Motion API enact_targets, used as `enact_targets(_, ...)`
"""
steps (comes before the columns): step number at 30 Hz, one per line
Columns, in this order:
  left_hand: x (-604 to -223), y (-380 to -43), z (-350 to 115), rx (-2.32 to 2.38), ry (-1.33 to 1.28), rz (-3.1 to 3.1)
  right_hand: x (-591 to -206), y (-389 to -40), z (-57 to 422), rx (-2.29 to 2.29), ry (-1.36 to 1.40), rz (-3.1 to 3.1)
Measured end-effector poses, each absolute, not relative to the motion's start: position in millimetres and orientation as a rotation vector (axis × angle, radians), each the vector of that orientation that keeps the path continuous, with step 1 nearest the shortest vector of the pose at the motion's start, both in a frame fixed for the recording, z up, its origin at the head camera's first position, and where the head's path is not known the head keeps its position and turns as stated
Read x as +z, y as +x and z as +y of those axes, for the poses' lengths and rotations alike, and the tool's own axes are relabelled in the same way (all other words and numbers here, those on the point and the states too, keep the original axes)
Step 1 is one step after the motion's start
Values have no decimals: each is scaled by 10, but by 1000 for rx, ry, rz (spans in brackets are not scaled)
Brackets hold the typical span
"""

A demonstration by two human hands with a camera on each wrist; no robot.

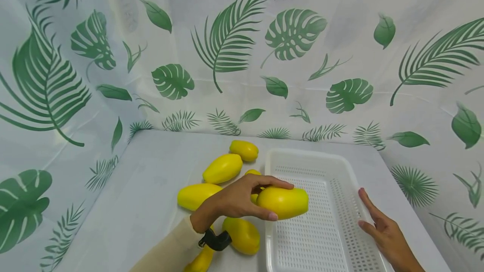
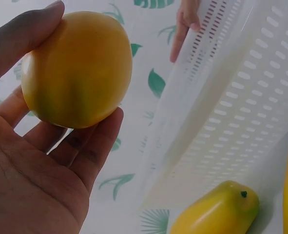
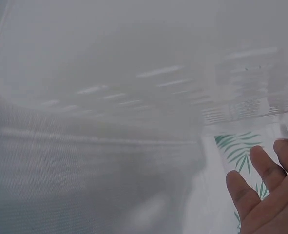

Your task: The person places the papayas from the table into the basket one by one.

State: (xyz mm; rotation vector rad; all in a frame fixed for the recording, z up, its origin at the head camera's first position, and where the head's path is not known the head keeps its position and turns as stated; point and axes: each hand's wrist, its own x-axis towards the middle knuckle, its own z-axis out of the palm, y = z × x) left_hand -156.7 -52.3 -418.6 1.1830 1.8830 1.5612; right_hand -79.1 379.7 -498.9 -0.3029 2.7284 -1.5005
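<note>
My left hand (image 1: 238, 198) grips a yellow papaya (image 1: 287, 202) with a greenish end, thumb on the near side and fingers round the far side. It holds the fruit over the left rim of a white perforated plastic basket (image 1: 310, 242). In the left wrist view the papaya (image 2: 80, 68) sits between thumb and fingertips, away from the palm. My right hand (image 1: 391, 238) rests against the basket's right side, thumb and index finger extended at the rim. The right wrist view shows its fingers (image 3: 243, 192) fairly straight beside the basket wall.
Several more yellow papayas lie left of the basket, including one at the back (image 1: 243, 150), one behind the left hand (image 1: 223, 168) and one near the wrist (image 1: 242, 235). A leaf-printed curtain (image 1: 242, 95) surrounds the white table (image 1: 151, 179).
</note>
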Motion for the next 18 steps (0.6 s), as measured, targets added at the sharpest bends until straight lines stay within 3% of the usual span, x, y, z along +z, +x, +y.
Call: enact_targets(18, -4284, -1494, -412, 1529, 1215, 1803, -4968, -765, 3755, -1532, -268, 2695)
